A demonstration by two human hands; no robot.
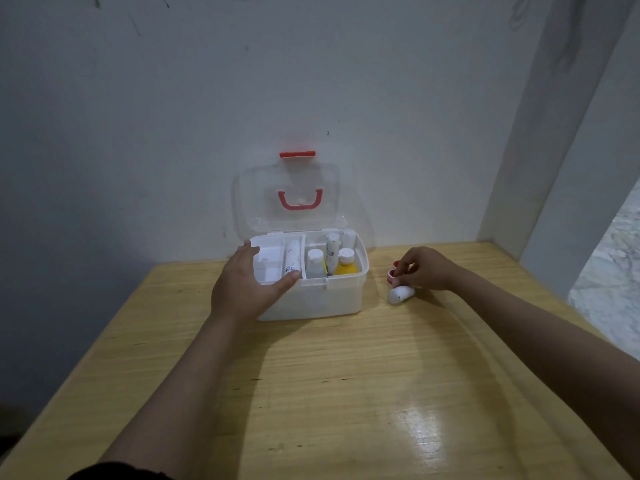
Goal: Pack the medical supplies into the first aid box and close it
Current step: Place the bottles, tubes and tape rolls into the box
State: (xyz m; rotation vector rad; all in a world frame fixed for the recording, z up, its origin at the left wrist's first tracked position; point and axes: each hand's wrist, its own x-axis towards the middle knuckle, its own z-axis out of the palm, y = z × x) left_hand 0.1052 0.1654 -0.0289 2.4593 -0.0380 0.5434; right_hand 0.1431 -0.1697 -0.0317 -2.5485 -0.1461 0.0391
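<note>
First aid box: white translucent plastic, set toward the far edge of the worktop, close to the wall, base open.

Worktop: pale wood grain, glossy, a patch of glare at the near right.

Lid: clear plastic, raised upright behind the box and leaning against the wall; red carry handle on its face, red latch at its top edge.

Left hand: fingers spread wide, palm down, resting over the front left corner of the box, thumb tip on the front rim, fingertips reaching the left rim. Holds nothing.

Right hand: well apart from the box on its right side, fingers curled in a narrow pinch around a small red-and-white item on the worktop; the item's kind cannot be told.

Box contents, left compartment: white inner tray, with a white printed tube lying along its right edge.

Box contents, right compartment: yellow bottle with white cap; clear bottle with white cap; white printed roll standing upright between and behind them.

White bottle: lying on its side on the worktop, just below the right hand, near the box's right wall.
</note>
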